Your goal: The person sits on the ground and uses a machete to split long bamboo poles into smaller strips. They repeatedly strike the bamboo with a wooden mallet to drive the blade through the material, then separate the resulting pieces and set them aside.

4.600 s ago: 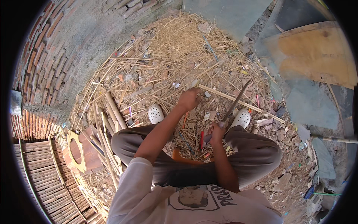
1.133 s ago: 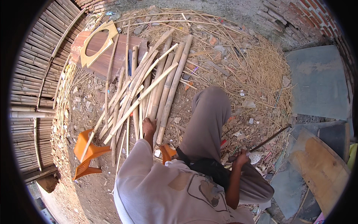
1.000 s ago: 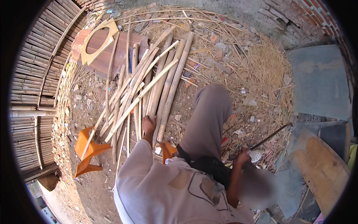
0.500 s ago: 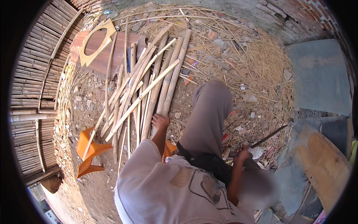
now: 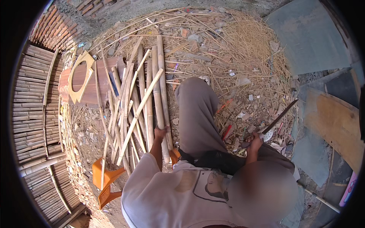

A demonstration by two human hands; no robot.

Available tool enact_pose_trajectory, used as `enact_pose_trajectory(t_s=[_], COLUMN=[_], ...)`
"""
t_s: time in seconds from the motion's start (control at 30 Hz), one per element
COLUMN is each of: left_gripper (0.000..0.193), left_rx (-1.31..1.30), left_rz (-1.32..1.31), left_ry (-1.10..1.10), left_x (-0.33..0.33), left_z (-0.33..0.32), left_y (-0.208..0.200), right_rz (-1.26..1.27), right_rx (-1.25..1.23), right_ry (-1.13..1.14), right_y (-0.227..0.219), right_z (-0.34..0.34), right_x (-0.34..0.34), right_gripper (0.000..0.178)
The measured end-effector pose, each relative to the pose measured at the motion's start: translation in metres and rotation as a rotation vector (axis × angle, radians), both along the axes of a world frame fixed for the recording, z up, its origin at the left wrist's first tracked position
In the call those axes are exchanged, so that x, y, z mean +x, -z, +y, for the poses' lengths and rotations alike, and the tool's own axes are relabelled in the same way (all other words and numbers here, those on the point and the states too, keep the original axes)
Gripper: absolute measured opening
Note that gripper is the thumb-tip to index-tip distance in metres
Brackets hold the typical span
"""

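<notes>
My left hand [image 5: 161,133] is closed round a bamboo pole [image 5: 156,87] near its lower end. Close along its right side lies another bamboo pole [image 5: 162,76]. To the left, several pale split bamboo strips [image 5: 140,110] lie crossed over one another, one slanting close to the held pole. On my right side, my right hand [image 5: 254,142] grips a machete [image 5: 279,115] by its handle, with the long dark blade pointing up and to the right. A pale round perforated piece [image 5: 268,135] shows beside the blade.
An orange plastic chair [image 5: 106,173] supports strips at lower left. Beyond are a brown board [image 5: 108,64] and a yellowish panel with an oval hole [image 5: 90,78]. Straw and rubble [image 5: 243,49] cover the ground. Grey sheets [image 5: 308,38] and a wooden panel [image 5: 334,125] lie at right.
My left hand has gone from resting on the pole ends to wrapping round one pole. The view has turned, and the machete now points more steeply upward.
</notes>
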State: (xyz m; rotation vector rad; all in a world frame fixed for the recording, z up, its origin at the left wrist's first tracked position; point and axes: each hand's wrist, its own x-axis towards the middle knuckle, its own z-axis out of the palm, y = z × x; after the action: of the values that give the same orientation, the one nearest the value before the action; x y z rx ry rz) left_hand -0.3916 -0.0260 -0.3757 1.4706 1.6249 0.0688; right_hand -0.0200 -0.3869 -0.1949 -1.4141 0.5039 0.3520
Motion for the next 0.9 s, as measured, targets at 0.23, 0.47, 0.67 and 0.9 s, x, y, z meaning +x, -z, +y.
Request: enact_pose_trajectory(t_s=[0.23, 0.47, 0.67, 0.9], left_gripper=[0.041, 0.048, 0.041, 0.023], left_rx=[0.118, 0.543, 0.914, 1.135], left_rz=[-0.230, -0.052, -0.214, -0.579], left_ry=[-0.041, 0.290, 0.750, 1.422], left_x=[-0.021, 0.024, 0.117, 0.280], left_z=[-0.028, -0.036, -0.007, -0.118], left_y=[-0.132, -0.305, -0.404, -0.509], right_rz=[-0.113, -0.481, -0.609, -0.743], right_rx=[-0.012, -0.073, -0.070, -0.171], right_ry=[0.166, 0.480, 0.771, 1.049], right_y=[-0.124, -0.228, -0.249, -0.256], right_z=[-0.055, -0.149, -0.198, -0.235], right_x=[-0.027, -0.053, -0.106, -0.171], right_gripper=[0.016, 0.018, 0.017, 0.022])
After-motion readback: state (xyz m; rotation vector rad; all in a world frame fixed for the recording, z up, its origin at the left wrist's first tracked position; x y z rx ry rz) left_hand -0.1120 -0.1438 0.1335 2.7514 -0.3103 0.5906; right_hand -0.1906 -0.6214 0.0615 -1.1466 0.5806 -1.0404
